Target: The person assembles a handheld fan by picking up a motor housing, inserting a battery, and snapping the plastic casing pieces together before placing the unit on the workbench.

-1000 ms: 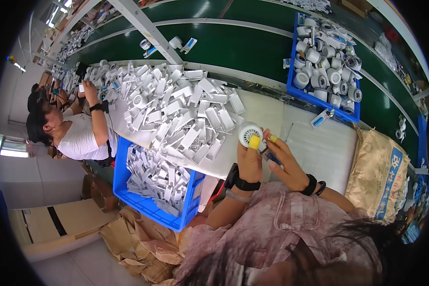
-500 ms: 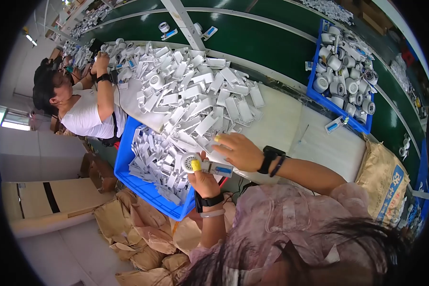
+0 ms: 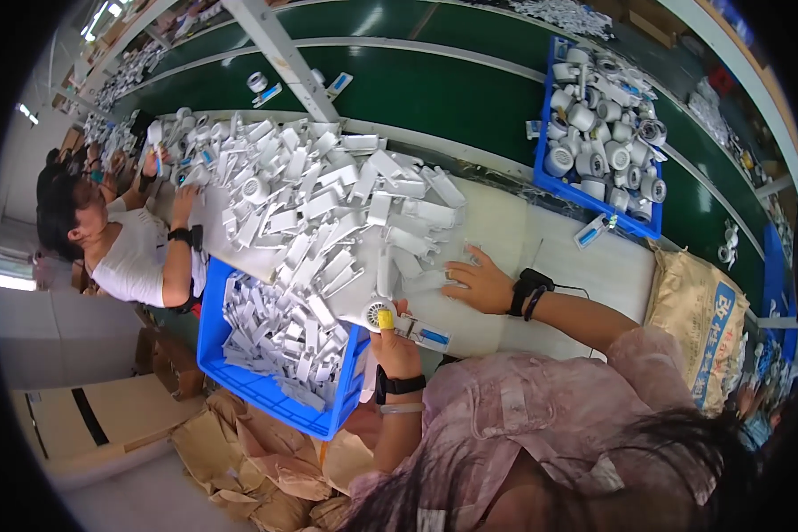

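My left hand (image 3: 397,353) grips a white handheld fan (image 3: 421,333) at the near edge of the table. Its round grille head shows above my thumb, and its handle is uncovered, with a blue cell inside. Yellow tape wraps my left thumb. To the right of the pile, my right hand (image 3: 482,282) is open over the tabletop, fingers spread and nothing visibly held. One of its fingers also carries yellow tape. Just left of both hands lies a heap of white plastic handle shells (image 3: 328,197).
A blue crate (image 3: 279,403) of white pieces stands below the table's near edge. Another blue crate (image 3: 541,177), filled with fan heads, sits on the green conveyor (image 3: 434,80). A brown sack (image 3: 683,306) is at right. A co-worker (image 3: 129,257) works at left.
My right hand has moved right and down, away from the fan, onto the tabletop. My left hand still holds the fan. The whole view has shifted a little.
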### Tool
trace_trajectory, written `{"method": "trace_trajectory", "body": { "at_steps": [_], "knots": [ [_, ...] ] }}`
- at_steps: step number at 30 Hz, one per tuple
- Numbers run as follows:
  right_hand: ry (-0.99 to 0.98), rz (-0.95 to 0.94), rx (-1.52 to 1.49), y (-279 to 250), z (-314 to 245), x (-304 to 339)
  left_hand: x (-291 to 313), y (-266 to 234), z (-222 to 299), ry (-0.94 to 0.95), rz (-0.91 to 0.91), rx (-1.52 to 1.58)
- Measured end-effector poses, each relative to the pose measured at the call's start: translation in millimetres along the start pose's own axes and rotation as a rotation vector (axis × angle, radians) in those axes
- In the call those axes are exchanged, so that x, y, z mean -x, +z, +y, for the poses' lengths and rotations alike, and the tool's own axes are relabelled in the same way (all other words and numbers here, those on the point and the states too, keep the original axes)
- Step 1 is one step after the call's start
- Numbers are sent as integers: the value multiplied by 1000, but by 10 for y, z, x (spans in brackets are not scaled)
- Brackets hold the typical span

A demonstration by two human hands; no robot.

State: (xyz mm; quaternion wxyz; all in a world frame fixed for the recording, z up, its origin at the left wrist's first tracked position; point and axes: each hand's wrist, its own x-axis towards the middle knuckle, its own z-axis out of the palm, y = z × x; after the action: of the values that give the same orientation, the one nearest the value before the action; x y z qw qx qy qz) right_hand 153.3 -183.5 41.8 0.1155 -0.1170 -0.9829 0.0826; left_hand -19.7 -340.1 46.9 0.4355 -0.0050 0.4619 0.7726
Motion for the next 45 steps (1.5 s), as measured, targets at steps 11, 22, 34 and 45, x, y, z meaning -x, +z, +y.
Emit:
{"method": "trace_trajectory", "body": {
  "at_steps": [11,22,34,45],
  "knots": [
    [746,318,-174,-675,28,1597,-116,890,-279,-150,-309,-93],
    [1532,769,-419,-473,-115,2293,43,1159,-521,-302,-415,-132],
    [1018,164,-106,-799,-5,2261,131,1499,-577,-378,-442,-133],
    [897,464,-298,-1335,-580,993,251,1772,-635,-314,-379,-66]
  ]
}}
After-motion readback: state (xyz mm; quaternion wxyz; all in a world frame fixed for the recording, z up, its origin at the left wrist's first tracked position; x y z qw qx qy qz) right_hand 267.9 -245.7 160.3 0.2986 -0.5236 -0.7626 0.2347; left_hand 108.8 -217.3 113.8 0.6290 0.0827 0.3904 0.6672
